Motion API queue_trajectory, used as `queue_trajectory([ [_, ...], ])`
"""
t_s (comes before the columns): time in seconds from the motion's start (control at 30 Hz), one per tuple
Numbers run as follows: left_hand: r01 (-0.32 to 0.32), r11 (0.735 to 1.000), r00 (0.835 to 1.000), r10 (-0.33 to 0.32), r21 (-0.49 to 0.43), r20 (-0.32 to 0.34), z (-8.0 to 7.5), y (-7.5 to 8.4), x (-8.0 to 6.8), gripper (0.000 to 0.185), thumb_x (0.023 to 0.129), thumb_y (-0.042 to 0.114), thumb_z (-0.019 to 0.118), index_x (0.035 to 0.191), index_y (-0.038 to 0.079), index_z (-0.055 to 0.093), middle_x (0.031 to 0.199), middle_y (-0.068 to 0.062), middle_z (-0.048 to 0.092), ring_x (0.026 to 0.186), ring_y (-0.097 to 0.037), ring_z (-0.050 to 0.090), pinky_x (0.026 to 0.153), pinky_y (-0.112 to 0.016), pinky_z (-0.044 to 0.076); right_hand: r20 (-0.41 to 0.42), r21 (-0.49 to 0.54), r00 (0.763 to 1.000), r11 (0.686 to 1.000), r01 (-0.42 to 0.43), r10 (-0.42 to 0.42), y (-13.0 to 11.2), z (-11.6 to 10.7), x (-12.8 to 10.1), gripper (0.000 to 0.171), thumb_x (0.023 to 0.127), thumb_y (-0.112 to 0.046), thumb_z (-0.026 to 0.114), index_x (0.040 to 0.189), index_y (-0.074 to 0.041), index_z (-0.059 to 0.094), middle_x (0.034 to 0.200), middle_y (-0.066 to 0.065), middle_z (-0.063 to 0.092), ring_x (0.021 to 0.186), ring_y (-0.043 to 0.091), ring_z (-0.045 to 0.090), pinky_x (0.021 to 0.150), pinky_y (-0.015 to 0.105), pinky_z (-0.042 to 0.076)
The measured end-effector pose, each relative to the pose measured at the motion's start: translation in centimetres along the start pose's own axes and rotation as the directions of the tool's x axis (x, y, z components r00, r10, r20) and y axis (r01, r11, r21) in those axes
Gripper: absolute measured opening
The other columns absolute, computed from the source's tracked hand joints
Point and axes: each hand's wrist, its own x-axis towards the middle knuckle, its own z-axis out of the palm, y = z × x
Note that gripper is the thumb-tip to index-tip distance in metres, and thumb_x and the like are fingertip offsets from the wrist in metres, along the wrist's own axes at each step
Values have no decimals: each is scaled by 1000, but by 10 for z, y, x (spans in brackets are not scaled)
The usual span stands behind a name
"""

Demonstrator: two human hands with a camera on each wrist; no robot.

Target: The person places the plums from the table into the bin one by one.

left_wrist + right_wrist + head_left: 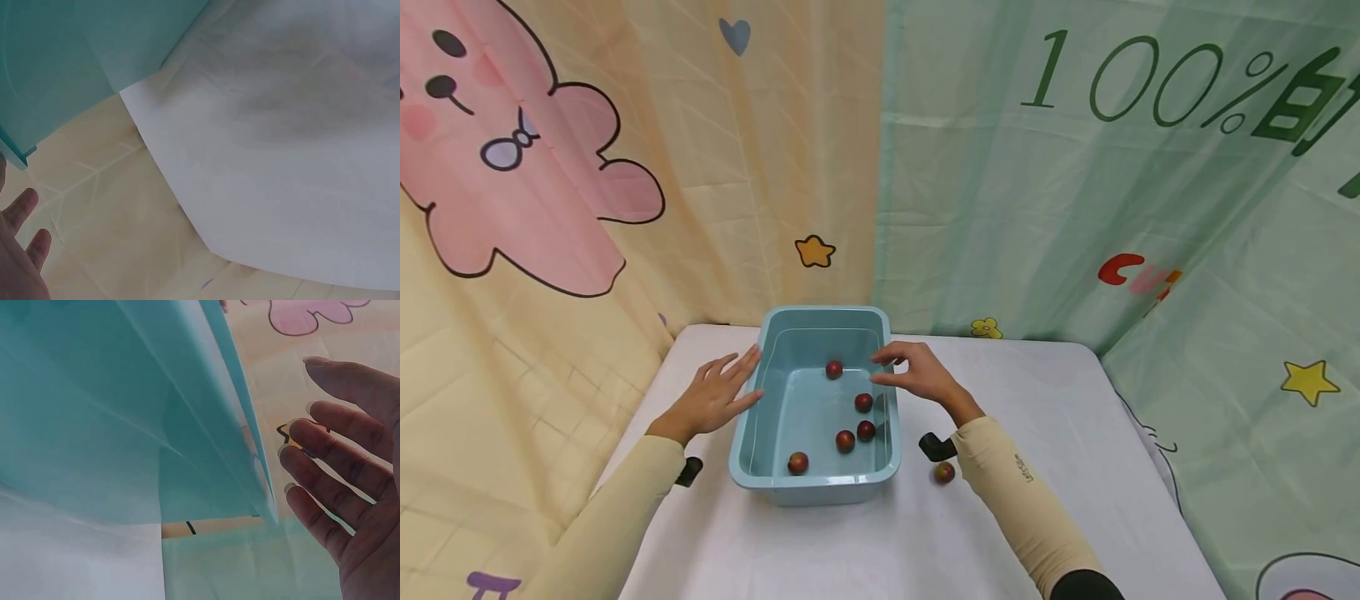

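Note:
A light blue plastic basin stands on the white-covered table, with several small, round, dark red fruits spread over its floor. My left hand is at the basin's left rim, fingers extended and spread; whether they touch it I cannot tell. Over the right rim, my right hand has its thumb and fingers apart with nothing between them. In the right wrist view, that hand shows an empty palm beside the basin wall. One more red-and-green fruit lies on the table, below my right wrist.
The white table cover extends on both sides of the basin and in front of it. Printed curtains hang behind and at the sides, a yellow one to the left and a green one to the right.

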Motion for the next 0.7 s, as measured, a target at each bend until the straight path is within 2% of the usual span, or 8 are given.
queue_trajectory([
  [0.17,3,1000,1000,-3,-6,9,-1,1,0,75,98,45,44,154,5,13,160,-15,15,142,-43,15,111,-63,7,-25,22,998,999,-48,49,5,-3,-6,35,85,-22,75,114,-3,69,109,11,69,100,31,63,90,41,51],
  [0.37,-4,1000,1000,4,-13,5,-1,2,0,75,98,45,44,154,5,14,160,-15,16,142,-44,16,110,-63,7,-65,40,991,993,-112,115,15,-5,-15,36,85,-22,75,114,-4,68,109,9,69,100,27,63,90,44,51],
  [0.57,1,1000,1000,-1,-8,8,-2,1,0,76,98,46,43,154,5,13,160,-16,15,142,-44,15,111,-63,7,-80,76,985,986,-145,151,24,-10,-21,35,86,-21,74,115,-2,67,113,17,67,103,32,62,92,49,49],
  [0.7,4,1000,1000,-3,-6,9,-2,0,0,76,98,47,43,154,5,13,160,-15,15,142,-44,15,111,-63,6,-74,97,980,980,-175,182,30,-14,-28,34,87,-20,73,115,-3,67,113,14,67,104,34,62,93,49,49],
])
